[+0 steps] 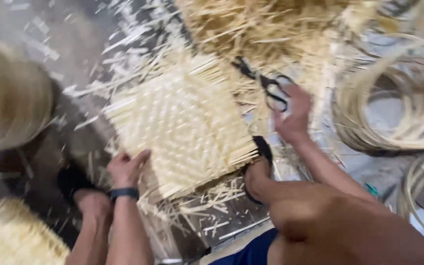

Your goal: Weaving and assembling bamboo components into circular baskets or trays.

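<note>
mat [182, 122]: one, square, woven from pale flat strips, loose strip ends sticking out on all edges; flat on floor between both hands, motion-blurred
left hand [126, 167]: at mat's lower left edge, fingers loosely spread, touching the strip ends
right hand [293, 115]: right of mat, fingers curled around scissors handles
scissors [266, 86]: one pair, black, blades toward the scrap pile
hoops [393, 98]: at least two coils, right side
scraps [207, 206]: many, scattered on floor
wristband [123, 193]: one, dark, left wrist
</note>
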